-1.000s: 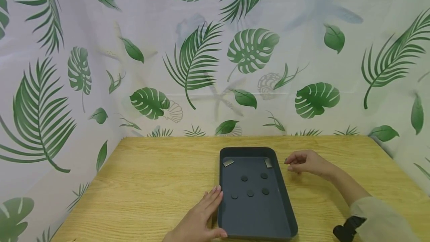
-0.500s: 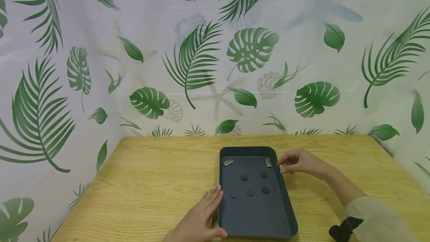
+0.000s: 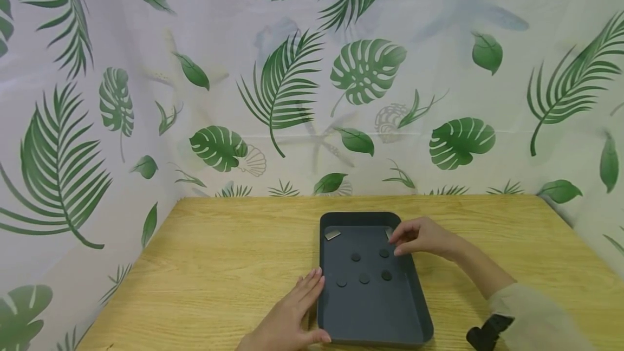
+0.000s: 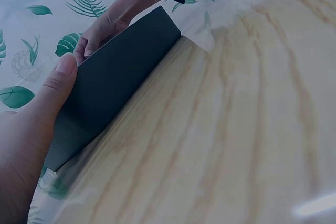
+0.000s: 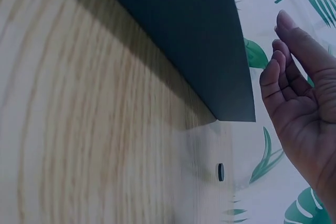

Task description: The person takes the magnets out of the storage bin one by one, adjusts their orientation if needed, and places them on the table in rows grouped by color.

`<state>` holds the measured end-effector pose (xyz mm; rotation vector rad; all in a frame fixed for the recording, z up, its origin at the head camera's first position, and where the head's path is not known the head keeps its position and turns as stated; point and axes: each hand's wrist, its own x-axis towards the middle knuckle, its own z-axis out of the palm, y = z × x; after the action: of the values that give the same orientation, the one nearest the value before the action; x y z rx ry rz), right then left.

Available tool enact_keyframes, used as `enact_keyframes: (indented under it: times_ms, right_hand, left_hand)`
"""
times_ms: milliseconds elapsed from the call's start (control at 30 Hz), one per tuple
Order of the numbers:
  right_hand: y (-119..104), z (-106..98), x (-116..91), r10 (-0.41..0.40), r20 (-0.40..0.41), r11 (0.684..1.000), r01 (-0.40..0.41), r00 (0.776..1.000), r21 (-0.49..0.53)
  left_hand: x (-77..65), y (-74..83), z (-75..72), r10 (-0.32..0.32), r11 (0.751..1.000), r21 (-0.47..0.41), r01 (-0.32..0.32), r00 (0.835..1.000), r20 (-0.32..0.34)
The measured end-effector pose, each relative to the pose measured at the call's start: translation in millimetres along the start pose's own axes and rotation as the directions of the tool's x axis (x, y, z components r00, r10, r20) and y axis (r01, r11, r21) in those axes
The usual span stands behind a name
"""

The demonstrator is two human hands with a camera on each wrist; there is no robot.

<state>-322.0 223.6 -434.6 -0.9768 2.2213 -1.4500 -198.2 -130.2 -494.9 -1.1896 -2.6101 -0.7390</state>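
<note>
A dark grey rectangular tray (image 3: 370,316) stands on the wooden table. Several black discs (image 3: 364,278) lie on its floor in two loose rows. Two small silvery rectangular pieces, one at the far left (image 3: 332,235) and one at the far right (image 3: 388,233), sit near its back corners; the right one is partly covered by fingertips. My left hand (image 3: 292,313) rests against the tray's left wall with straight fingers, thumb at the near corner. Over the right rim, my right hand (image 3: 424,238) pinches with thumb and fingers together; the black disc between its fingertips is hidden now.
Another black disc (image 5: 221,172) lies on the table beyond the tray's corner in the right wrist view. A leaf-patterned cloth (image 3: 302,123) hangs behind and beside the table (image 3: 229,264). A dark wrist strap (image 3: 489,332) is on my right sleeve.
My right hand has moved left from beside the tray to over its right rim, bringing a small dark disc at its fingertips. The left hand and tray have stayed in place.
</note>
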Motion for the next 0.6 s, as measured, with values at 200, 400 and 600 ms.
enact_keyframes:
  times_ms: [200,400,600]
  right_hand:
    - [0.6,6.9,6.1,0.002,0.057,1.000,-0.001,0.998,-0.023]
    - [0.1,9.9,7.2,-0.010,0.101,0.997,0.018,0.995,-0.080]
    - [-4.1,12.2,8.8,0.020,0.141,0.973,0.013,0.990,-0.232]
  left_hand:
    - [0.8,1.8,-0.8,-0.006,1.000,-0.014,0.006,1.000,0.007]
    - [0.6,3.3,-1.5,-0.023,0.999,-0.034,0.024,0.999,0.022]
    - [0.4,3.0,-1.3,-0.039,0.998,-0.054,0.041,0.999,0.033]
